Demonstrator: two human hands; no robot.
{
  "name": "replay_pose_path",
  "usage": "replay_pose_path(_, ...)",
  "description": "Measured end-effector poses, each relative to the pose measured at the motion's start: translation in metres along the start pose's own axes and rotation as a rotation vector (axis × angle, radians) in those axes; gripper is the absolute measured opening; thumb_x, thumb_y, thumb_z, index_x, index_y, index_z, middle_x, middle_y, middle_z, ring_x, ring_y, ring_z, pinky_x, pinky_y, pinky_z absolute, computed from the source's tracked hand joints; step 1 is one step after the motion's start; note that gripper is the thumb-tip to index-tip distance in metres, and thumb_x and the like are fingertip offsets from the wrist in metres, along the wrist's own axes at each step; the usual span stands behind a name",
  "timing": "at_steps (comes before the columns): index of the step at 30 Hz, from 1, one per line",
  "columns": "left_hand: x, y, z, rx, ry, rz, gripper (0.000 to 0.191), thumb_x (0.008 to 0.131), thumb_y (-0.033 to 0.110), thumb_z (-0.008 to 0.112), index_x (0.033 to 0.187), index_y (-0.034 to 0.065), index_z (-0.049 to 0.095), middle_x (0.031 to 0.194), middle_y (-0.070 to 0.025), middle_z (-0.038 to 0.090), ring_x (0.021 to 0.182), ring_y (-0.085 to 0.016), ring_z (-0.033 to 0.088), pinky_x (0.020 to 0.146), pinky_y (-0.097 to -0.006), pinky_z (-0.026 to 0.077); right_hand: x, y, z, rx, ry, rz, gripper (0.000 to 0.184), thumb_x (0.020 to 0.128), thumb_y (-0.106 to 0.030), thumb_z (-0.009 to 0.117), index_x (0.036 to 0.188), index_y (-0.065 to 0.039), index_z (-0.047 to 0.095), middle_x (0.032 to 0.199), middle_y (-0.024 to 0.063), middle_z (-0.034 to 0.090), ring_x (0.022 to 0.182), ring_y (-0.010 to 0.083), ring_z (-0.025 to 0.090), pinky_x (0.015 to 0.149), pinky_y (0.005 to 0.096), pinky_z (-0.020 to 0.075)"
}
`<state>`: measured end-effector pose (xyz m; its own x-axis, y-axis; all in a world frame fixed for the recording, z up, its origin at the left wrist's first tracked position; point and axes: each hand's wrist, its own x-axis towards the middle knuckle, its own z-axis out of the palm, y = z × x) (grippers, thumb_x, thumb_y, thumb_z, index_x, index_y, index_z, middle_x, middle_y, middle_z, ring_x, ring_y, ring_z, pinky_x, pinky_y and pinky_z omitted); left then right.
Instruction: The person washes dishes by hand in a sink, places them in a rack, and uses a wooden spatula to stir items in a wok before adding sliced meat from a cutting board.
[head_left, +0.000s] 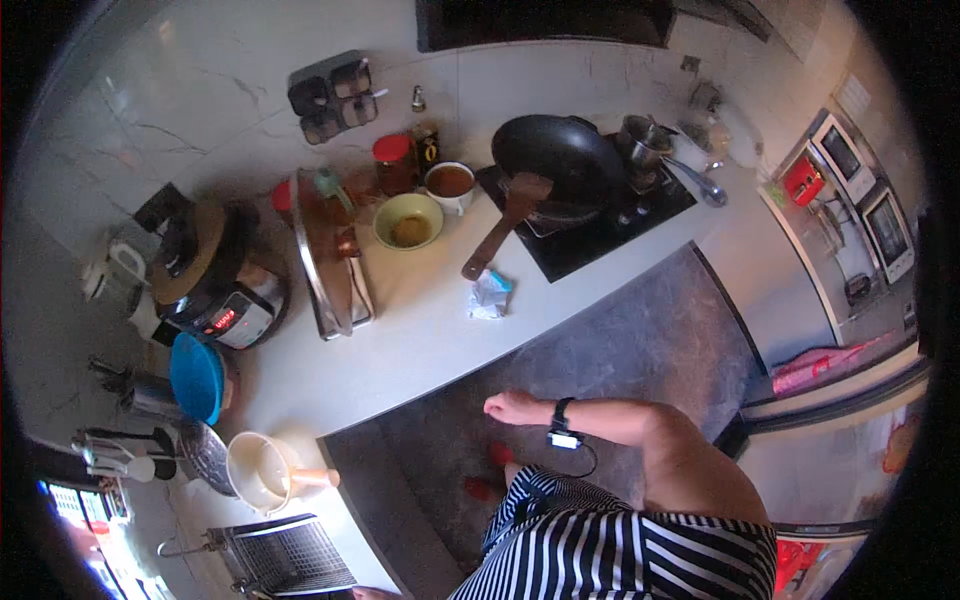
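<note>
My right hand (519, 407) hangs over the dark floor in front of the counter, its fingers curled in and nothing seen in them. A black strap with a small device (564, 439) circles that wrist. Only a bit of my left hand (369, 593) shows at the bottom, beside the sink (289, 555); what its fingers do is hidden. Nearest on the counter lies a crumpled white and blue packet (490, 294). Beyond it a brown wooden spatula (510, 225) leans towards a black wok (556, 161), which sits on the black cooktop (555, 259).
A green bowl (409, 220), a white cup of brown liquid (450, 184) and a red-lidded jar (394, 161) stand along the counter (420, 330). Farther left are a lidded metal tray (330, 322), an electric cooker (240, 315), a blue basin (196, 379) and a cream dipper (259, 472).
</note>
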<state>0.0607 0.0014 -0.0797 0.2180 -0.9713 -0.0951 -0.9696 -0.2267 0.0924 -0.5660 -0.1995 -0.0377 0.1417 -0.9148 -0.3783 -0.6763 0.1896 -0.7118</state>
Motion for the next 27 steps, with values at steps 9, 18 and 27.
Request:
replay_pose_path(9,0.012,0.021,-0.025,-0.171,-0.011,-0.319,0.027,0.087,0.018,0.054,0.084,-0.0056,0.067,0.09,-0.0238,0.068,0.083,-0.038,0.066,0.071,-0.0452,0.053,-0.017,-0.108,-0.197,-0.336,0.902,-0.463,0.043,0.081,-0.007,0.066,0.123,-0.009,0.055,0.115,0.0118,0.057,0.09,0.0285,0.063,0.081,0.0397,0.0523)
replay_pose_path(18,0.046,0.214,-0.089,-0.488,0.366,-0.283,0.033,0.094,0.023,0.05,0.1,-0.0066,0.063,0.095,-0.0203,0.06,0.088,-0.033,0.055,0.084,-0.0422,0.044,0.053,-0.06,-0.277,-0.505,0.515,-0.448,0.058,0.077,-0.006,0.065,0.131,-0.008,0.046,0.127,0.0123,0.048,0.095,0.0299,0.063,0.081,0.0419,0.0521)
replay_pose_path(27,0.098,0.465,-0.079,-0.899,-0.109,0.06,0.013,0.086,0.011,0.058,0.085,-0.0019,0.062,0.081,-0.0103,0.059,0.078,-0.02,0.058,0.074,-0.0315,0.047,-0.007,-0.065,-0.349,-0.354,0.497,-0.756,0.026,0.08,-0.001,0.057,0.105,-0.007,0.055,0.106,0.008,0.056,0.084,0.0252,0.066,0.069,0.0371,0.0562)
